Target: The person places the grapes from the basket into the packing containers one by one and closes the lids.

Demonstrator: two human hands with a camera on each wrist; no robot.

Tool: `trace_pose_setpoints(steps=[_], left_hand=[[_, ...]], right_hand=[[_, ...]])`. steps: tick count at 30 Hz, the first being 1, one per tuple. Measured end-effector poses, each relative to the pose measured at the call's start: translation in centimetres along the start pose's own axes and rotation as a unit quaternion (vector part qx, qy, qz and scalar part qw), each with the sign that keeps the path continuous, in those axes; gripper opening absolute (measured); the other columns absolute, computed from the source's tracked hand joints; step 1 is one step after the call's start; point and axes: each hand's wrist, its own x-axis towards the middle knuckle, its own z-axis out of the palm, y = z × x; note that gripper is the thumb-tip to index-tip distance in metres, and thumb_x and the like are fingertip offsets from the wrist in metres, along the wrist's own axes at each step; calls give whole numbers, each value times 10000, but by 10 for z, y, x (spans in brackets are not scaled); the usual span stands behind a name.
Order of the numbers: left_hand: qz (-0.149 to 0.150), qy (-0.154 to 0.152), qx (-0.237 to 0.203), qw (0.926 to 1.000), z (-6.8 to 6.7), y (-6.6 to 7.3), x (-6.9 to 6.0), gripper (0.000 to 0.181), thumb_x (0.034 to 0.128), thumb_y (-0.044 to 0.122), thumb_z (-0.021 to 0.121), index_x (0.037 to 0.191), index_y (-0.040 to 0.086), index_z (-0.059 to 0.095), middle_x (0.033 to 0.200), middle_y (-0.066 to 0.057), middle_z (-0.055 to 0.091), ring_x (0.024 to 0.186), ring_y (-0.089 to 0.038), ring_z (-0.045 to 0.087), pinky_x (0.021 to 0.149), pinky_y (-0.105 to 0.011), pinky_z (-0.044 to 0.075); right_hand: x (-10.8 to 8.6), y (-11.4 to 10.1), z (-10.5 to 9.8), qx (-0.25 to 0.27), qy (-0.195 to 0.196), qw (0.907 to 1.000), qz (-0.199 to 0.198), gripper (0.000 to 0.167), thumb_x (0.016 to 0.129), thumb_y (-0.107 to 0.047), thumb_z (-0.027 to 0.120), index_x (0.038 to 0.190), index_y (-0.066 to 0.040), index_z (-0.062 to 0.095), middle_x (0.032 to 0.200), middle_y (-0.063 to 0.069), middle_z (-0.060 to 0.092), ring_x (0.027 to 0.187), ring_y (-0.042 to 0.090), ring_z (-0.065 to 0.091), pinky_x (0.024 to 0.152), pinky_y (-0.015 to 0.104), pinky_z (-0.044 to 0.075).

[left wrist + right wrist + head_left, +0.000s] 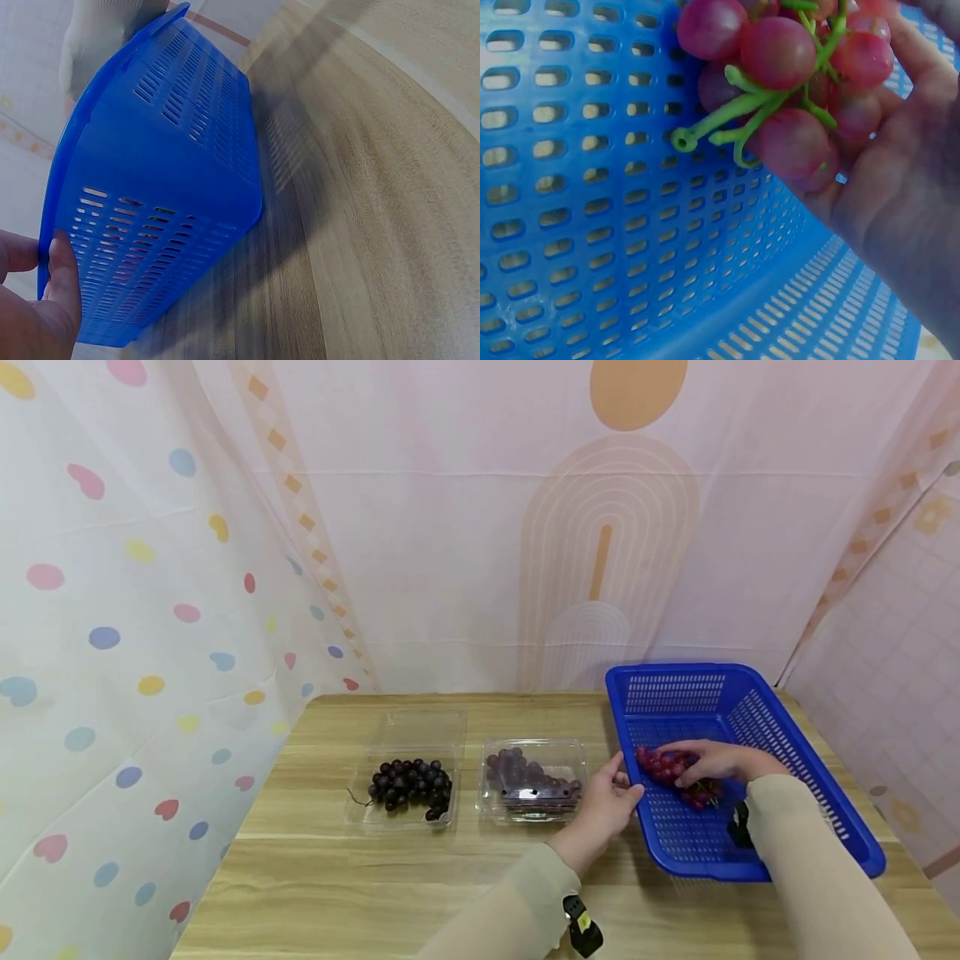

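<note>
Inside the blue plastic basket (667, 852), my right hand (716, 762) grips a bunch of red grapes (663, 766). The right wrist view shows the fingers curled round the red grapes (780, 56), with green stems (742, 112) poking out toward the camera. My left hand (609, 806) pinches the basket's near-left rim between thumb and fingers. Seen from the left wrist, the thumb (66, 274) lies against the outside of the basket wall (142, 172). Part of the grape bunch is hidden under the right hand.
Left of the basket, a closed clear plastic box (534, 777) holds dark purple grapes. Further left, an open clear box (420, 727) with its lid folded back contains black grapes (408, 785). Everything stands on a wooden table (337, 893), with a patterned curtain (450, 568) behind it.
</note>
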Motion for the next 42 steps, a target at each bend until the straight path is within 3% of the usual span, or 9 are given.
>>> trace_pose_setpoints(steps=[7,15,27,36,42], left_hand=[[-15,10,-67,10000,0,1,-1,587,873,-60,600,1418,-16,387,844,-7,511,644,-69,528,556,-273,543],[-12,19,-125,9999,0,1,-2,582,874,-65,595,1417,-11,391,843,-12,522,638,-64,528,528,-218,513],[66,4,-163,9998,0,-1,-2,584,873,-65,597,1415,-35,381,848,-17,510,643,-63,523,590,-343,565],[107,19,-113,9999,1,0,-2,580,875,-62,597,1413,-36,383,836,-14,510,631,-63,518,614,-404,568],[135,25,-97,9999,1,0,-2,580,872,-61,599,1412,-33,388,843,-23,513,639,-61,519,581,-346,560]], right_hand=[[1,-1,2,-260,222,9994,51,587,880,-182,650,1409,-64,424,1420,348,304,1271,544,297,971,698,318],[-3,5,0,78,408,9990,-163,547,904,-228,633,1389,-50,457,1410,334,351,1259,516,352,970,676,343],[-8,1,-6,209,1048,9935,-386,456,934,-288,592,1311,-35,551,1369,295,444,1228,451,427,969,665,354],[-15,-10,-9,-102,1453,9850,-928,412,947,-246,578,1266,15,570,1273,288,528,1062,326,554,884,501,493],[-21,-20,-9,-225,1765,9777,-1115,398,952,-225,572,1268,17,567,1178,253,591,843,195,568,708,320,493]])
